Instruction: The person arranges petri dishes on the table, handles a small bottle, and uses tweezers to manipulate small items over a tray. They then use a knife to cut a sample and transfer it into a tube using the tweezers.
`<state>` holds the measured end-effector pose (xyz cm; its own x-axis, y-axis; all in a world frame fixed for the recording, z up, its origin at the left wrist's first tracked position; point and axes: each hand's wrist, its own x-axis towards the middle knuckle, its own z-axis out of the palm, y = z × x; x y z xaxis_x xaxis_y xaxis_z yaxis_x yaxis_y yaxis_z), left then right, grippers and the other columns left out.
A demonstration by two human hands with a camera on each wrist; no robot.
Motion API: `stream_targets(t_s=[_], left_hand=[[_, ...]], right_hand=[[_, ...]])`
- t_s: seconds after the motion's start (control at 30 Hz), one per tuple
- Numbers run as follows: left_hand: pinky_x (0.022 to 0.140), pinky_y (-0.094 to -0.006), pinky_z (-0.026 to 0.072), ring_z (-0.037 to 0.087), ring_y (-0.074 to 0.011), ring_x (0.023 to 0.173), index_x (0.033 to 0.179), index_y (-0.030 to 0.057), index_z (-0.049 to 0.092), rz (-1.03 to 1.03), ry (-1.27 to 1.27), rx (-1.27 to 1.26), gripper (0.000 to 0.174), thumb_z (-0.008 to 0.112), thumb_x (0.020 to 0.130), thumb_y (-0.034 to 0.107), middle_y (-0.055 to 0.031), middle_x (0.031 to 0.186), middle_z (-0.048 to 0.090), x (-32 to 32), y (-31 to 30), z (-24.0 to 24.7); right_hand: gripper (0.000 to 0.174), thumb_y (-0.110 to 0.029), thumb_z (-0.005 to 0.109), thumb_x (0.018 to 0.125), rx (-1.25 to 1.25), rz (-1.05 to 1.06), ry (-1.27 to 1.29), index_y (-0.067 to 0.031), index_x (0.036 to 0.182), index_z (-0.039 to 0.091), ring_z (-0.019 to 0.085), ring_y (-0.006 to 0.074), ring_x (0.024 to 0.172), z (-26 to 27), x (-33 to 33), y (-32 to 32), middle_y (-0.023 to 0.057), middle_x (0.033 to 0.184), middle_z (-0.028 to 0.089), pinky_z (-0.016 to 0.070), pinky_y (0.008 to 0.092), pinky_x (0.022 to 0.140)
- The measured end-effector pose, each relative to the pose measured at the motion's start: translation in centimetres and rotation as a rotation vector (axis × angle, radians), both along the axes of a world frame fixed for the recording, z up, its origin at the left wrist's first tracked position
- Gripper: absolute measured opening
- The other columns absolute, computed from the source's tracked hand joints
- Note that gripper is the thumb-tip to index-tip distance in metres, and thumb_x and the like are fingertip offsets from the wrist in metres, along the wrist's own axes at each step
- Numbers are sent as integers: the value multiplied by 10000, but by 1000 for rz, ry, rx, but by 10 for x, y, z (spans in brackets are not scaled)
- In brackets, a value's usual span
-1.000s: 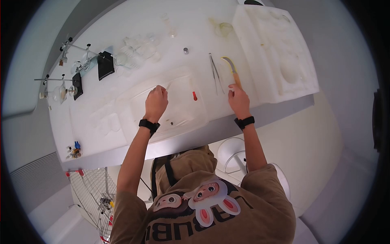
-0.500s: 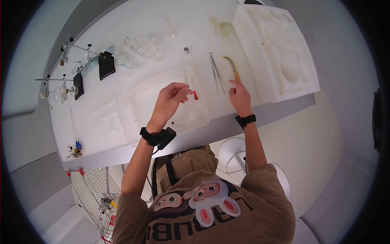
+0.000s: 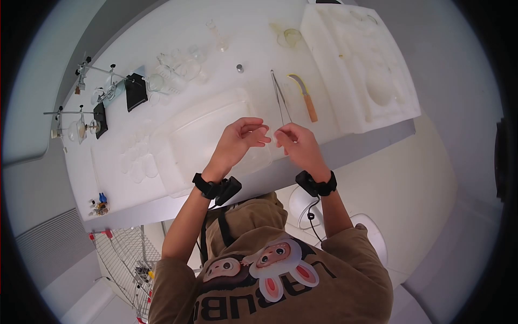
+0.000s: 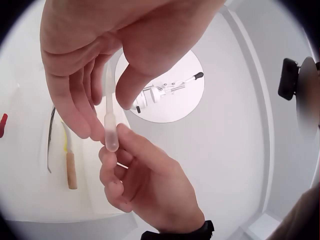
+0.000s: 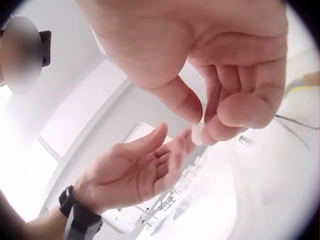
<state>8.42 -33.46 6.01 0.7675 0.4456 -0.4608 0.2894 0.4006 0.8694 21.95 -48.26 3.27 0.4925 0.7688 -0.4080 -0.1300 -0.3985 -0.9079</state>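
Above the front of the clear tray [image 3: 183, 127], my two hands are close together. My right hand [image 3: 306, 151] pinches the whitish bulb of a plastic dropper [image 4: 111, 136] between thumb and fingers; the bulb also shows at the fingertips in the right wrist view. My left hand [image 3: 233, 146] is beside it with fingers extended and thumb apart, and the dropper's thin tube passes between thumb and fingers in the left wrist view. Long tweezers [image 3: 279, 100] and a curved knife [image 3: 309, 107] with a wooden handle lie behind my right hand. A red piece [image 4: 3, 125] lies at the left wrist view's edge.
A white foam block [image 3: 361, 70] stands at the right. A small metal cap [image 3: 239, 68] and a glass cylinder [image 3: 220, 43] are farther back. Glassware [image 3: 186, 69] and clamp stands with black bases [image 3: 136, 93] occupy the back left; clear dishes [image 3: 141, 164] lie left of the tray.
My right hand has moved left from the knife handle and now pinches the dropper bulb. My left hand came up from the tray with the dropper, and its fingers have since loosened.
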Motion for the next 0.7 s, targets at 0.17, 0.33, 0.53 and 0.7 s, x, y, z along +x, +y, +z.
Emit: stream_targets(t_s=[0.17,0.33,0.53,0.7], left_hand=[[905,-300,550,683,-177,969,1174,-41,630,-95,-50,-16,273,658,956,120,-112,1065,694,2,-8,-20],[888,-300,544,665,-158,962,1151,-24,640,-163,-13,24,247,659,948,114,-98,1044,689,8,-10,-21],[868,-296,540,663,-163,925,1144,-27,629,-147,-39,-80,226,601,978,125,-96,1020,680,9,-10,-12],[849,-301,539,661,-165,890,1136,-24,619,-119,29,-32,211,555,1000,124,-96,1005,675,-5,-5,-12]], right_hand=[[152,-117,618,922,71,42,-72,11,997,653,575,92,667,-12,3,0,62,837,682,473,255,596],[139,-101,572,944,182,67,99,-15,1039,625,591,91,704,-17,7,1,41,866,667,474,249,509],[170,-188,603,964,187,16,188,-28,1020,616,591,80,691,-22,13,-5,23,856,653,470,236,476],[218,-245,680,883,-254,-84,-857,-36,899,620,674,287,710,-66,64,-12,107,857,680,540,400,600]])
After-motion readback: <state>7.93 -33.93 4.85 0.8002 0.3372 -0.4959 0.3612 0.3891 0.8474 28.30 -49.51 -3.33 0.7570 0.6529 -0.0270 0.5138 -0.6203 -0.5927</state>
